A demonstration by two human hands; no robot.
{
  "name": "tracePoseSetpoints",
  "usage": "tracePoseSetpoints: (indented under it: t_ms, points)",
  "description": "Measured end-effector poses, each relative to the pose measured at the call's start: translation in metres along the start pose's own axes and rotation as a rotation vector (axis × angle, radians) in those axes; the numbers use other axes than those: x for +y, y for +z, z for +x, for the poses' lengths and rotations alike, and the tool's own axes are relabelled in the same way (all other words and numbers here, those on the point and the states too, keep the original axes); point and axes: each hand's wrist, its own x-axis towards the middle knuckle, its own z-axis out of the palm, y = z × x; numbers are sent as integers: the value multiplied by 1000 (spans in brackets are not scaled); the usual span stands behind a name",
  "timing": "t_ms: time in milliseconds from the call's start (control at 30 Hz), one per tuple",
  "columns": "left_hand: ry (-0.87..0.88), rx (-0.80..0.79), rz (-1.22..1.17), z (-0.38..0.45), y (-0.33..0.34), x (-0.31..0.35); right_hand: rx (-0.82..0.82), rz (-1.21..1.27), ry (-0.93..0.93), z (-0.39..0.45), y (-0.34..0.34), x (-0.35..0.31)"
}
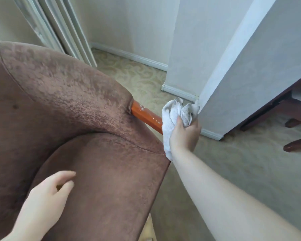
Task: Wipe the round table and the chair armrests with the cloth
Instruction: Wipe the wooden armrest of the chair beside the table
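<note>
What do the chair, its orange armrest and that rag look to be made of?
Chair: brown upholstery fabric, seemingly a velvety damask, going by its raised pattern and soft sheen.
Armrest: probably lacquered wood; it is glossy orange-brown, with pale chipped spots.
Cloth: soft, greyish-white woven textile, likely cotton; it bunches in folds where the right hand grips it.

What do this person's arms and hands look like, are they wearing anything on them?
Both are bare. The right hand and its long forearm show no sleeve, glove, watch or ring as far as the picture reaches. The left hand also has no glove or ring in view; it is slightly blurred, and its wrist runs out of the picture, so a sleeve higher up cannot be ruled out.
</note>
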Motion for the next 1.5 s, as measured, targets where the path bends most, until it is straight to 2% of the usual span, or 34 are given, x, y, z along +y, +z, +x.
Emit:
tracePoseSetpoints:
  t_ms: [100,200,267,333,433,467,500,533,567,633,667,700,733,800,867,967,1000,1033,1100,1133,1200,1267,1367,1400,1433,1500]
  points:
    - [209,145,39,75,-1,83,13,-168,48,-25,48,-13]
    - [414,175,116,137,-1,149,-108,-290,4,-31,82,-37]
    - [542,184,260,171,2,172,-199,-403,-203,-31,98,-42]
    - [642,157,363,196,10,180,-263,-520,-528,-29,100,-36]
    - [764,109,572,221,18,180,-362,-607,-968,8,70,-6]
    - [797,117,620,226,21,182,-370,-629,-1059,25,53,13]
    - [819,131,664,229,22,185,-358,-646,-1043,40,32,32]
    - [831,155,679,229,23,187,-340,-644,-874,49,14,42]
    - [838,181,683,228,24,189,-280,-621,-609,53,3,46]
    - [837,214,681,224,25,190,-45,-509,-40,48,19,35]
    - [835,225,684,223,24,190,22,-481,89,42,40,20]
    - [841,239,686,223,24,189,30,-467,113,31,65,-1]
    - [844,245,693,222,24,189,16,-431,26,15,87,-23]
    - [864,235,723,223,23,189,-70,-386,-286,-21,111,-49]
    - [874,243,715,225,23,188,-256,-455,-541,-31,95,-41]
    - [873,289,695,225,26,187,-432,-521,-895,-1,36,-2]
    - [862,294,691,225,27,186,-442,-492,-889,9,23,5]
    - [854,295,688,226,28,184,-417,-428,-783,17,20,3]
    - [838,284,694,226,28,184,-286,-328,-430,21,46,-21]
    - [833,277,704,226,28,184,-227,-362,-279,19,69,-34]
    - [813,262,698,225,30,185,-157,-513,-165,2,108,-55]
    - [780,262,676,224,32,185,-112,-557,-306,-11,113,-47]
    - [758,289,602,215,37,179,-220,-575,-712,-1,60,2]
    - [745,295,579,210,40,179,-255,-628,-711,14,40,18]
    - [716,293,567,205,44,179,-271,-652,-561,29,25,26]
    - [634,272,541,196,55,183,-224,-638,-25,49,24,19]
